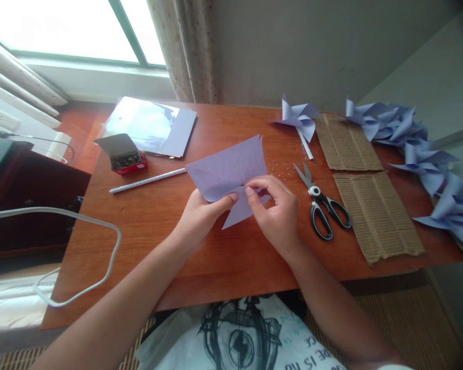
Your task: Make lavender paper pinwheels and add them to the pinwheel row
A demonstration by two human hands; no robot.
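A sheet of lilac paper, cut and partly folded, is held up over the table between both hands. My left hand grips its lower left part, thumb on top and the fingers hidden beneath. With thumb and forefinger, my right hand pinches the paper near its middle; whether something tiny is between those fingertips I cannot make out. A rolled paper stick lies to the left, its right end touching or passing behind the paper. Black-handled scissors lie partly open, right of my right hand.
A small open red box of dark bits and a plastic-covered paper stack are at back left. One finished pinwheel, corrugated cardboard pieces and several more pinwheels occupy the right. Tiny paper scraps lie beyond my right hand. A white cable crosses the left edge.
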